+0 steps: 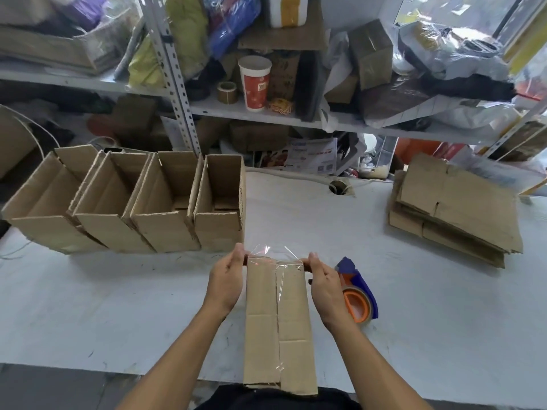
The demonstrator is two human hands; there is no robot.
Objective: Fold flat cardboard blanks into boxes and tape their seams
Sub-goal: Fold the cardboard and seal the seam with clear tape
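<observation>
Both forearms reach forward from the bottom edge, converging on a cardboard box (278, 324) that lies lengthwise on the white table (118, 306), its near end at the table's front edge. The left hand (226, 279) cups the box's far left corner, fingers curled round it with the thumb on top; the right hand (324, 284) mirrors it on the far right corner. Clear tape (278, 287) runs along the centre seam, its loose end standing crinkled above the far edge between the hands. A blue and orange tape dispenser (359, 294) lies just beside the right wrist. Four open finished boxes (133, 208) stand in a row at far left; a stack of flat blanks (453, 211) sits far right.
</observation>
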